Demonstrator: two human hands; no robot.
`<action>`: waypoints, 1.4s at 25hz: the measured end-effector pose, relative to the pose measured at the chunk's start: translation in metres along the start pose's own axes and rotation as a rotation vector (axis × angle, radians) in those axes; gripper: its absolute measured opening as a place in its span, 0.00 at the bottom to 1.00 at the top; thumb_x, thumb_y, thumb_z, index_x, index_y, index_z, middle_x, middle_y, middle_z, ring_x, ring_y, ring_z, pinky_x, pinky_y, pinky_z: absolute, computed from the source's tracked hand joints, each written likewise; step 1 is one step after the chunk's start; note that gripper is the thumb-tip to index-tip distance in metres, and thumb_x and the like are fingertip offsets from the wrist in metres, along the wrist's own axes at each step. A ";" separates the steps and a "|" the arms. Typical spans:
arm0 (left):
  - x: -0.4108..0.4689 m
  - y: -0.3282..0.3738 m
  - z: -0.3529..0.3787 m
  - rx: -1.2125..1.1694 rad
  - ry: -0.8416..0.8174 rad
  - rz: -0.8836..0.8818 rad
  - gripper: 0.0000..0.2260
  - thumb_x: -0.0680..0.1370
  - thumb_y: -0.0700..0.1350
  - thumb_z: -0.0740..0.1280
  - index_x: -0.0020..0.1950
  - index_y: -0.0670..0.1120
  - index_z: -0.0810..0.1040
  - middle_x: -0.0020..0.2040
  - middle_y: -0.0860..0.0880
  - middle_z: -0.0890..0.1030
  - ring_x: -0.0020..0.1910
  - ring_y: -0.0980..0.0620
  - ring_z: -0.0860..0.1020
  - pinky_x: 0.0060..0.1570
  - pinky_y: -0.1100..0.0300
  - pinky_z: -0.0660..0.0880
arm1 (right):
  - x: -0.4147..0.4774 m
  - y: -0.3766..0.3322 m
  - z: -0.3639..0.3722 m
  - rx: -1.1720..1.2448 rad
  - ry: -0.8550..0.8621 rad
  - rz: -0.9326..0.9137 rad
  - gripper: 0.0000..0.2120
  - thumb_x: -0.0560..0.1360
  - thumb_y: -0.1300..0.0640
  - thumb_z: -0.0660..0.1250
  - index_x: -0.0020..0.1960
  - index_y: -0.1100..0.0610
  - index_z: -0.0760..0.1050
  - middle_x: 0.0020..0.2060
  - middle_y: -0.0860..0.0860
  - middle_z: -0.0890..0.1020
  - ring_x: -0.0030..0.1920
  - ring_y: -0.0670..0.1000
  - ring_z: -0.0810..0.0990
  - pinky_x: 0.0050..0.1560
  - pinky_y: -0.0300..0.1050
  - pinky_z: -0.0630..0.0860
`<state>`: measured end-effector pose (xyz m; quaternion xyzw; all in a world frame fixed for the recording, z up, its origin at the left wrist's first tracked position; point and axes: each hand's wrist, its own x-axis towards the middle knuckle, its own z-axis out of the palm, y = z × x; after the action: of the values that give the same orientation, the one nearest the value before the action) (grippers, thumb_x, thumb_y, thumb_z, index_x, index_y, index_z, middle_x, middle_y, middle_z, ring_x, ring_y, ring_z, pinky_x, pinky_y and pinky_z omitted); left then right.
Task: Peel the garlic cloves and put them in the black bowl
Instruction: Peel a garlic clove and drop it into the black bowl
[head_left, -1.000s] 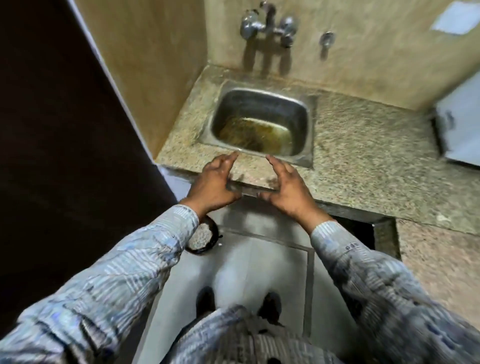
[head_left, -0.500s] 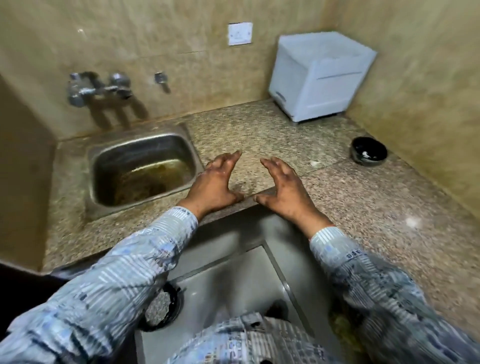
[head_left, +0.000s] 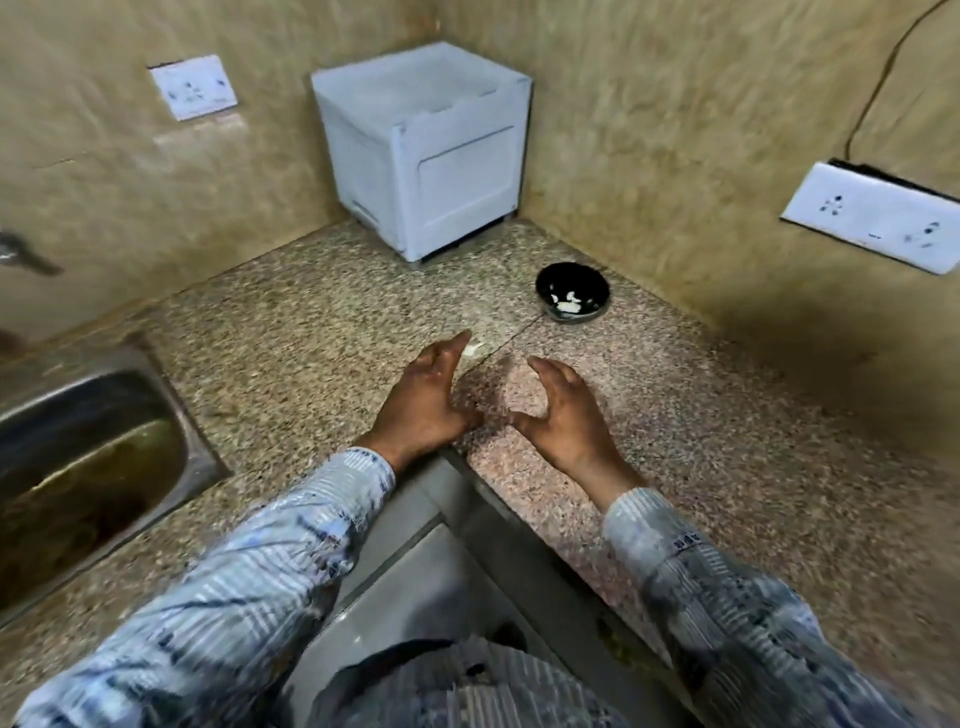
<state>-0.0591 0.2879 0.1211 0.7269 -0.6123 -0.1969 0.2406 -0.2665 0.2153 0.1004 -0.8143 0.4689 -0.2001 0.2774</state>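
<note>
Fingers (head_left: 545, 371) of both hands are spread and curved, holding nothing. The left hand (head_left: 423, 405) and right hand (head_left: 569, 421) hover above the speckled table (head_left: 701, 426). Beyond them, the black bowl (head_left: 572, 292) holds pale garlic cloves (head_left: 567, 307), near a white box (head_left: 426, 150).

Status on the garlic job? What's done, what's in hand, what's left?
Done: the black bowl near the right wall already holds a few pale pieces, probably peeled cloves. In hand: nothing; the left hand and right hand are open and empty over the granite counter. Left: one small white bit lies by the left fingertips, too blurred to identify. No other garlic is visible.
</note>
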 end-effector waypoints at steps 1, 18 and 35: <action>0.015 0.004 0.008 -0.009 -0.013 -0.011 0.48 0.70 0.55 0.77 0.83 0.55 0.52 0.80 0.47 0.63 0.76 0.44 0.65 0.71 0.57 0.65 | 0.008 0.015 -0.006 0.002 0.011 0.042 0.36 0.73 0.53 0.77 0.77 0.54 0.68 0.72 0.56 0.72 0.71 0.57 0.71 0.72 0.49 0.70; 0.223 -0.094 0.061 0.046 -0.315 -0.285 0.33 0.73 0.49 0.75 0.77 0.46 0.69 0.69 0.41 0.75 0.66 0.40 0.75 0.58 0.59 0.71 | 0.178 0.116 0.069 -0.206 -0.226 0.418 0.13 0.80 0.51 0.66 0.63 0.49 0.78 0.58 0.54 0.77 0.57 0.57 0.79 0.56 0.52 0.80; 0.286 -0.110 0.071 0.028 -0.470 -0.069 0.04 0.73 0.47 0.73 0.45 0.47 0.85 0.43 0.51 0.86 0.45 0.50 0.83 0.46 0.59 0.78 | 0.278 0.104 0.016 0.369 0.304 0.811 0.12 0.69 0.52 0.66 0.48 0.52 0.84 0.41 0.52 0.87 0.45 0.58 0.86 0.50 0.60 0.83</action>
<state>0.0359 0.0135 0.0010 0.6850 -0.6288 -0.3604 0.0744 -0.1914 -0.0662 0.0404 -0.4641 0.7412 -0.2724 0.4014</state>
